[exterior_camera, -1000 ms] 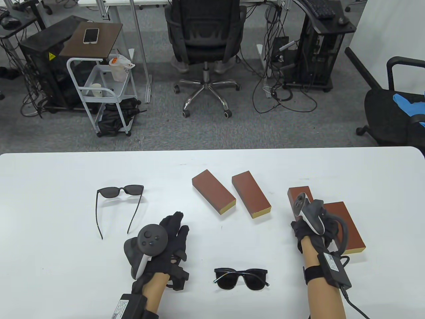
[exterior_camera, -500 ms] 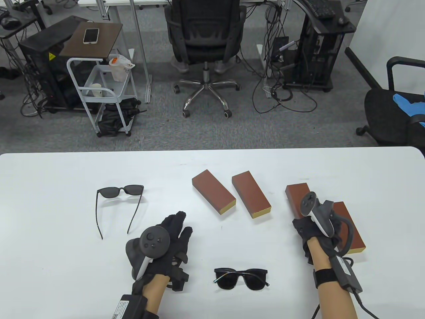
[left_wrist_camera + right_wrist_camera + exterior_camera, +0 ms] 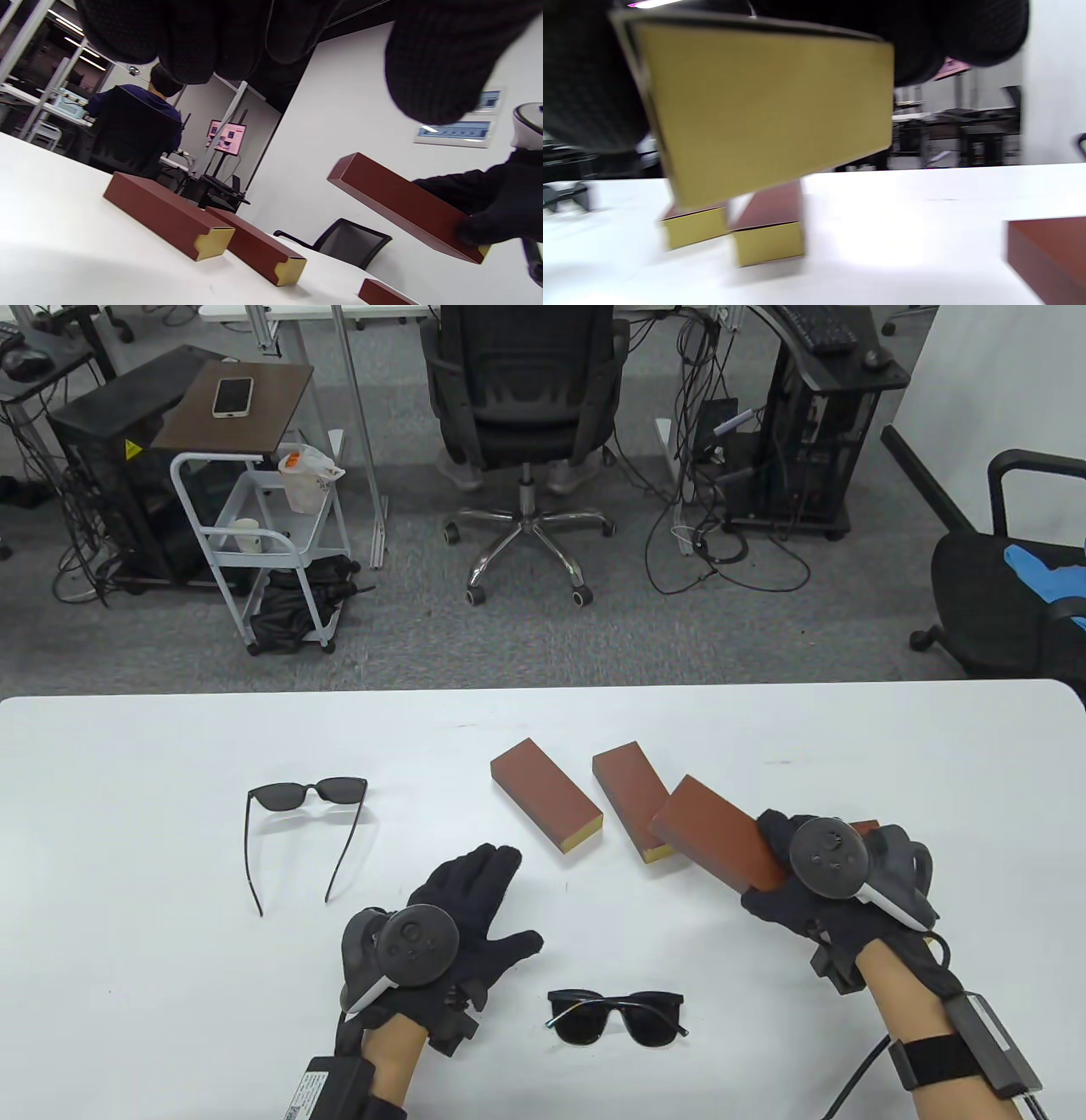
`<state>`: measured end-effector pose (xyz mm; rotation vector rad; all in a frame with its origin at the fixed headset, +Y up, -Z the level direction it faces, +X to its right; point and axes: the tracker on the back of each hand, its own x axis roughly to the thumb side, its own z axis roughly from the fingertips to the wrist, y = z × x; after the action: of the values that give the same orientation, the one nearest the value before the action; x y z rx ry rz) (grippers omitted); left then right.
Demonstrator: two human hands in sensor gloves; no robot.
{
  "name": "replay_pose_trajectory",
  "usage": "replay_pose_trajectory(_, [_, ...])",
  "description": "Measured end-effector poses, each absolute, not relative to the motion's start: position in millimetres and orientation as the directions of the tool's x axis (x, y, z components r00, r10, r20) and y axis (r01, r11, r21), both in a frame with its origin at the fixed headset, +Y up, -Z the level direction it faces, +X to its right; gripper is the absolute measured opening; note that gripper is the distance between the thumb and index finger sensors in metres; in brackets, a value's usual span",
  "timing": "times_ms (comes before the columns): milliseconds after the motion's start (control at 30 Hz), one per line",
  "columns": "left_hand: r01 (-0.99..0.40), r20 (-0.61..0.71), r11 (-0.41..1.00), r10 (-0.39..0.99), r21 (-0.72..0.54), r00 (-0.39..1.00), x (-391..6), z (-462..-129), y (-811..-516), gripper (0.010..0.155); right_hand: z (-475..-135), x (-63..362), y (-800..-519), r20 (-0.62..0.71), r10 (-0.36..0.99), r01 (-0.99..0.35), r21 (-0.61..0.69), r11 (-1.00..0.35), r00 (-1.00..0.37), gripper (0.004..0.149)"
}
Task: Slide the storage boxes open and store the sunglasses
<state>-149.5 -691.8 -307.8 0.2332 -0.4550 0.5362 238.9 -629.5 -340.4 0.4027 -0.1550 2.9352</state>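
Right hand (image 3: 814, 882) grips lifted maroon gold-ended box (image 3: 713, 831); left hand (image 3: 458, 916) spread, free.

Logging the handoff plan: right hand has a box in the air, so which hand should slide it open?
Probably left. The right hand grips the lifted box at its near end, so it is occupied. The left hand is empty, fingers spread, reaching toward the box's free far end.

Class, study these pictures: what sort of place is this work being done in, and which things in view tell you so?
Most likely an office or computer lab. Beyond the white table stand a swivel office chair, a computer tower trailing floor cables, and, in the left wrist view, a person seated at a desk near a lit monitor.
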Motion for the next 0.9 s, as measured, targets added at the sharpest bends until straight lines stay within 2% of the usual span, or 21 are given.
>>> replay_pose_trajectory(167, [-0.564, 0.543, 0.824, 0.449, 0.056, 0.71, -143.2, -305.4, -688.6, 0.097, -327.1, 206.1, -620.5, 0.458, 0.14, -0.178, -0.042, -0.983, -0.878, 0.091])
replay_pose_trajectory(333, [-0.586, 0.587, 0.81, 0.47, 0.009, 0.659, -136.6, -303.3, -686.5, 0.105, -317.7, 176.4, -621.6, 0.581, 0.147, -0.179, 0.002, -0.984, -0.8, 0.092])
replay_pose_trajectory(633, [-0.561, 0.599, 0.824, 0.486, -0.073, 0.636, -130.3, -304.5, -686.0, 0.104, -310.1, 146.5, -627.1, 0.667, 0.175, -0.192, 0.048, -0.98, -0.724, 0.092])
replay_pose_trajectory(800, [-0.559, 0.527, 0.791, 0.595, -0.248, 0.607, -129.2, -310.4, -694.8, 0.099, -310.9, 141.6, -634.8, 0.667, 0.202, -0.208, 0.071, -0.975, -0.717, 0.09])
replay_pose_trajectory(900, [-0.58, 0.499, 0.76, 0.639, -0.293, 0.586, -129.3, -312.7, -698.0, 0.096, -313.5, 144.5, -644.5, 0.649, 0.255, -0.24, 0.113, -0.964, -0.717, 0.091])
